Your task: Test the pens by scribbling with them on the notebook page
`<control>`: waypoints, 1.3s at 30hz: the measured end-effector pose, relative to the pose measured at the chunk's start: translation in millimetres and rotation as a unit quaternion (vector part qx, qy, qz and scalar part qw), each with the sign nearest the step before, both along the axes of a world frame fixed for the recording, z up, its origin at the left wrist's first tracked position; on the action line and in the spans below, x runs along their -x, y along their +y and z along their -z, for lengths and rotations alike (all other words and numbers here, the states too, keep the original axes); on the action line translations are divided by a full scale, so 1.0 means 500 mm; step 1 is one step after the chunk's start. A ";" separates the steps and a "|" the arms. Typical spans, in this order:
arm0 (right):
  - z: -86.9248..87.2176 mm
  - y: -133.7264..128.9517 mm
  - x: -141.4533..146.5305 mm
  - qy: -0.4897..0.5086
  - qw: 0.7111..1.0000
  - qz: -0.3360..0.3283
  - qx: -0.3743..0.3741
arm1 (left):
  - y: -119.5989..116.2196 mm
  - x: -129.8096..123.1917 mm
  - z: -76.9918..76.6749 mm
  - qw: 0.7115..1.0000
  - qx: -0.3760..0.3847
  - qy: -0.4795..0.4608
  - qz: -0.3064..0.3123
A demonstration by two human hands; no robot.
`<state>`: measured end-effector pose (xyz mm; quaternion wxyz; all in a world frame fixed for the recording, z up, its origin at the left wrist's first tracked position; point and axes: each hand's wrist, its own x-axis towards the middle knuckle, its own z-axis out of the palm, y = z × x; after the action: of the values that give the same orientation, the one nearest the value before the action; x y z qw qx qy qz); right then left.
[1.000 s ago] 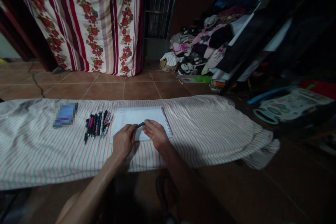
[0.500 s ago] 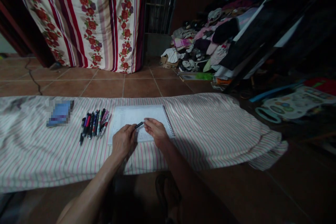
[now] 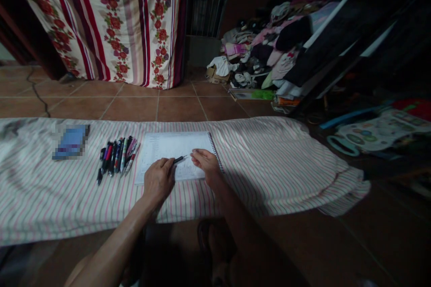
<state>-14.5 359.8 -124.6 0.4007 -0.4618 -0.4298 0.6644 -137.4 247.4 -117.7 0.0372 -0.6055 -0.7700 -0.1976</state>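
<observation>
Blue and pixelated, a flat object [image 3: 71,141] lies leftmost, its details unreadable; next comes a bunch of pens [image 3: 116,159]. Over the spiral notebook [image 3: 175,141], the left hand [image 3: 159,178] grasps a black pen [image 3: 178,160], fingers hiding its rear, thin tip rightward. Just beyond, the right hand [image 3: 207,161] is pinched; whether around anything, I cannot tell. Striped cloth [image 3: 266,157] extends farther right.

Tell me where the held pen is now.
In the head view, the held pen is just left of centre, in the left hand over the spiral notebook, its tip toward the right hand.
</observation>
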 end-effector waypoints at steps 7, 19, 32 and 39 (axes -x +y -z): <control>0.030 0.025 -0.010 -0.079 0.990 -0.013 -0.112 | 0.006 -0.001 0.013 0.999 -0.017 0.027 0.010; 0.013 0.022 -0.025 -0.340 0.882 -0.033 -0.324 | 0.015 -0.001 0.024 0.997 -0.052 0.047 0.026; 0.024 0.032 -0.028 -0.326 0.891 -0.029 -0.314 | 0.017 -0.003 0.033 0.995 -0.068 0.053 0.042; 0.032 0.037 -0.030 -0.336 0.884 -0.031 -0.322 | 0.020 -0.006 0.035 0.995 -0.075 0.049 0.041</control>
<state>0.4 378.1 -140.8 0.3381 -0.4891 -0.7435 0.3063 -134.4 257.3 -135.2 0.1124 -0.6414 -0.7244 -0.2261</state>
